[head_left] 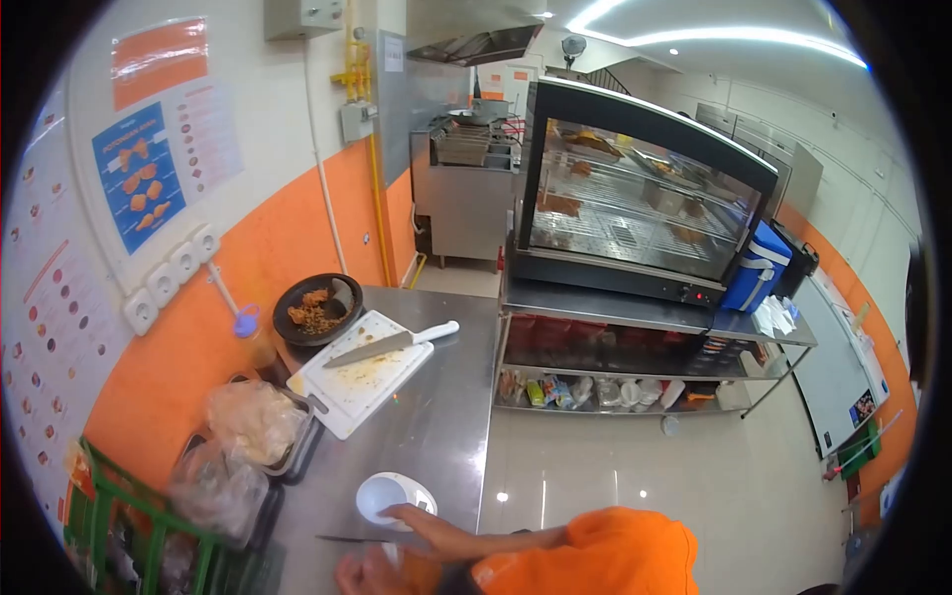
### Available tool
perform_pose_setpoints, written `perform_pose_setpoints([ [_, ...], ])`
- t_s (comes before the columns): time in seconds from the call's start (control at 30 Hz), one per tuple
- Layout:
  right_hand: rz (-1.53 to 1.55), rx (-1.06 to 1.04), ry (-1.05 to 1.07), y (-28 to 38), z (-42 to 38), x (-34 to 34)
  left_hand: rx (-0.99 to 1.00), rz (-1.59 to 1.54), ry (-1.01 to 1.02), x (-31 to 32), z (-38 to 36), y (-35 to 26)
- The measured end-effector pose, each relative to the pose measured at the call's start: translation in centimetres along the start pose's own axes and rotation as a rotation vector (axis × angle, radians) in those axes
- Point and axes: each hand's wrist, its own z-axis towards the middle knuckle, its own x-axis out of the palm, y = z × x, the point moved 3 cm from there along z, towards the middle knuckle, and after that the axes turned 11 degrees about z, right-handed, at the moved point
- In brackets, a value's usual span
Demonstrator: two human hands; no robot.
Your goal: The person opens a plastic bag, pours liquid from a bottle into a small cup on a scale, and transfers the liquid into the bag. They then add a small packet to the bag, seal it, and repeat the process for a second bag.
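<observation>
My right hand (431, 528) reaches in from the orange sleeve and grips the near rim of a small white bowl (382, 496). The bowl sits against a white, rounded device like a small scale on the steel counter (436, 397). My left hand (369, 573) is low at the bottom edge, smeared by motion; its fingers and anything in them cannot be made out. A thin dark blade or stick (342, 539) lies beside it, pointing left. Farther up, a large knife (372, 349) with a white handle rests on a stained white cutting board (347, 397).
Behind the board stands a dark stone mortar (317, 309) with brown food, beside a purple-capped bottle (256, 342). Bagged food (256, 421) in trays and a green crate (129, 516) line the left. A glass display case (635, 208) stands on a steel shelf unit at the right.
</observation>
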Motion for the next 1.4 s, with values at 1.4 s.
perform_pose_setpoints([
  [1.4,-0.164,0.061,0.438,-2.3,-2.3,2.5,-0.198,-0.138,0.342,-0.1,-2.8,-1.2],
])
